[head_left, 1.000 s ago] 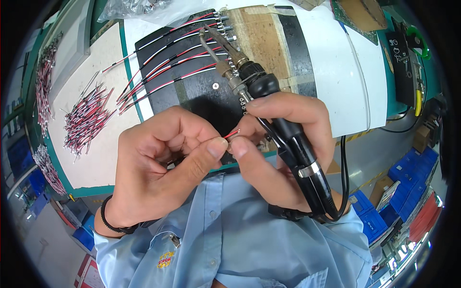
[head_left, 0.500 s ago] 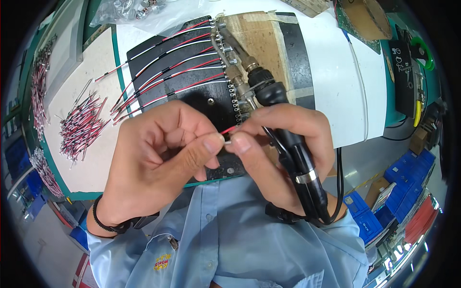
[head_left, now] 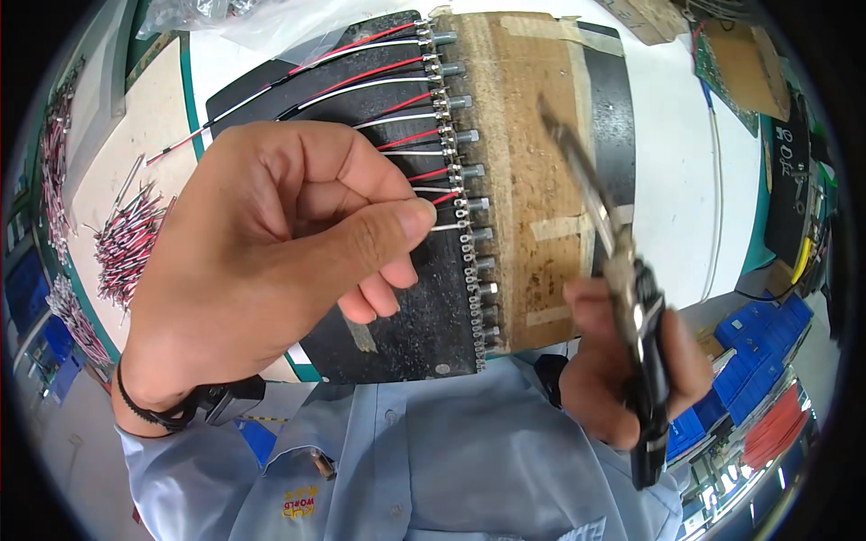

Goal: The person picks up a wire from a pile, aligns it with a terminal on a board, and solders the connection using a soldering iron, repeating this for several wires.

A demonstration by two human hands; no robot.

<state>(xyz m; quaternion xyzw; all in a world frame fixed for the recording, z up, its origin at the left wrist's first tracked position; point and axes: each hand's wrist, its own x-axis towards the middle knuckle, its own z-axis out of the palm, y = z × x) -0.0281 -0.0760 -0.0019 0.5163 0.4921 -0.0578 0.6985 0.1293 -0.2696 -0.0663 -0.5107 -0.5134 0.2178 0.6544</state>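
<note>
My left hand [head_left: 289, 243] is closed in a pinch on a pair of thin wires, one red and one white. The ends of the red wire [head_left: 446, 197] and the white wire [head_left: 447, 227] stick out past my fingertips, at the row of small metal terminals [head_left: 468, 261] on the black board [head_left: 406, 325]. To the right, my right hand [head_left: 600, 383] is wrapped round the black handle of a soldering iron [head_left: 646, 352]. Its metal tip points up and left over the wooden strip [head_left: 541, 198], apart from the terminals. The iron is blurred by motion.
Several red-and-white wire pairs [head_left: 361, 81] run left from terminals higher on the board. A heap of cut wires [head_left: 131, 252] lies on the pale board at left. Plastic bags [head_left: 203, 16] lie at the back. Blue bins [head_left: 758, 347] stand at lower right.
My right fingertips have let go of the wires and moved right and down with the soldering iron. My left hand has carried the wire ends to the terminals.
</note>
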